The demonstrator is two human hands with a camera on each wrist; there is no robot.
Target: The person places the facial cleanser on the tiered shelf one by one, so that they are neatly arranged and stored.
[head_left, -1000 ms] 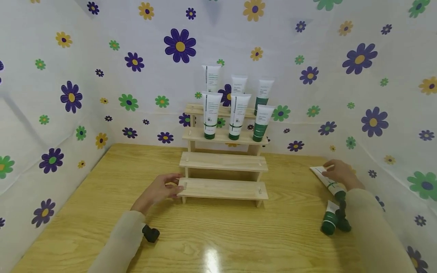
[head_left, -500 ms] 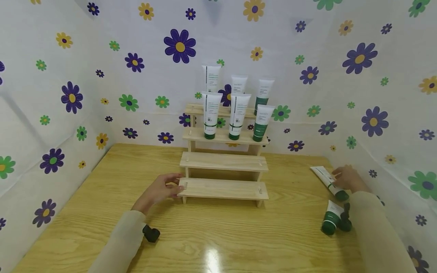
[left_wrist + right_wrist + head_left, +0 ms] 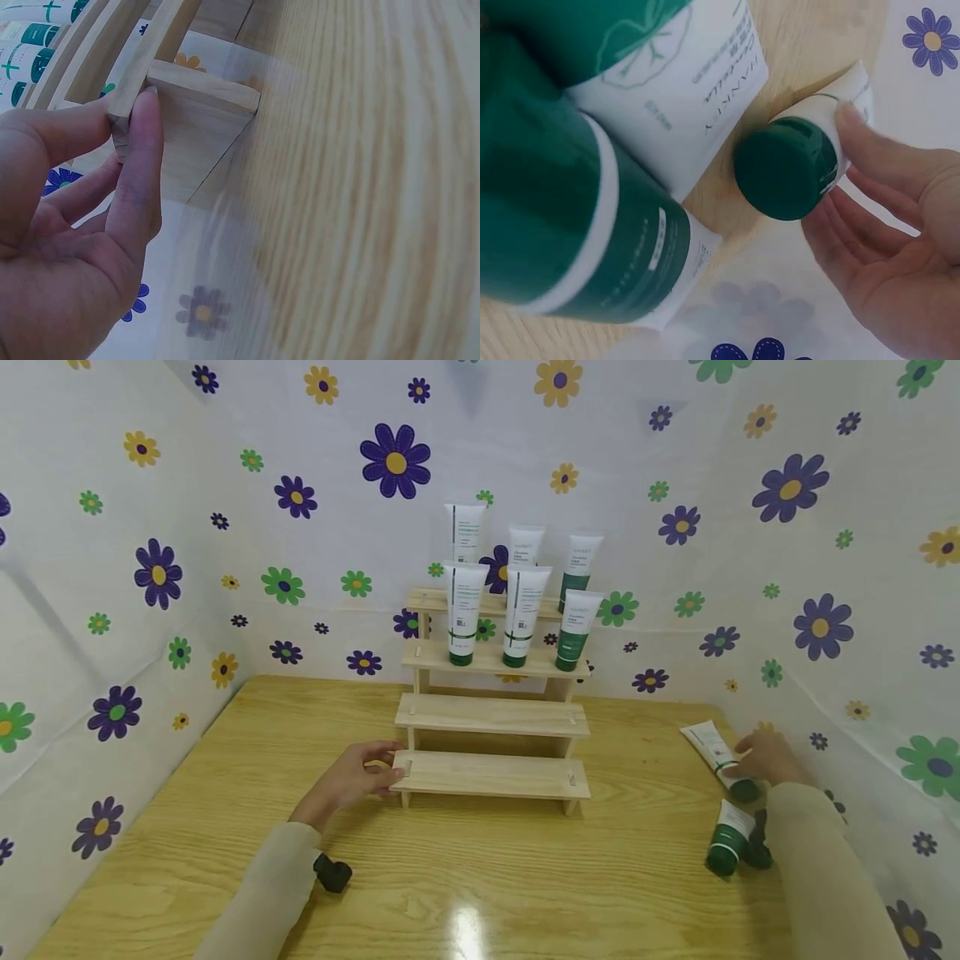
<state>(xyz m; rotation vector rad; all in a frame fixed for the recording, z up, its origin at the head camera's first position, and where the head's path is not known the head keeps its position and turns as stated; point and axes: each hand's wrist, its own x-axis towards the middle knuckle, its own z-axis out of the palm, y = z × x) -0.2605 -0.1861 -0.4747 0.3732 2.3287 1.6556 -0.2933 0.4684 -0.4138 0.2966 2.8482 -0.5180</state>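
My left hand [image 3: 352, 781] pinches the left end of the lowest step of a wooden tiered display rack [image 3: 491, 774], thumb above and fingers below the board in the left wrist view. Far to the right, my right hand [image 3: 768, 758] holds a white squeeze tube [image 3: 708, 745] with a green cap [image 3: 780, 169]. Its thumb lies on the tube and the other fingers curl round the opposite side. The tube still lies slanted on the table. Closer to me lies a green-and-white tube [image 3: 727, 839], and the right wrist view shows another tube [image 3: 675, 90] beside it.
Several white and green tubes stand cap down on the two upper steps, among them a front one [image 3: 467, 610]. The two lower steps, such as the second one [image 3: 491, 714], are bare. A flowered cloth [image 3: 300, 443] surrounds the wooden table [image 3: 420, 885].
My right hand has shifted right and slightly down along the white tube, closing on its lower part. The tube has turned a little. My left hand stays on the rack.
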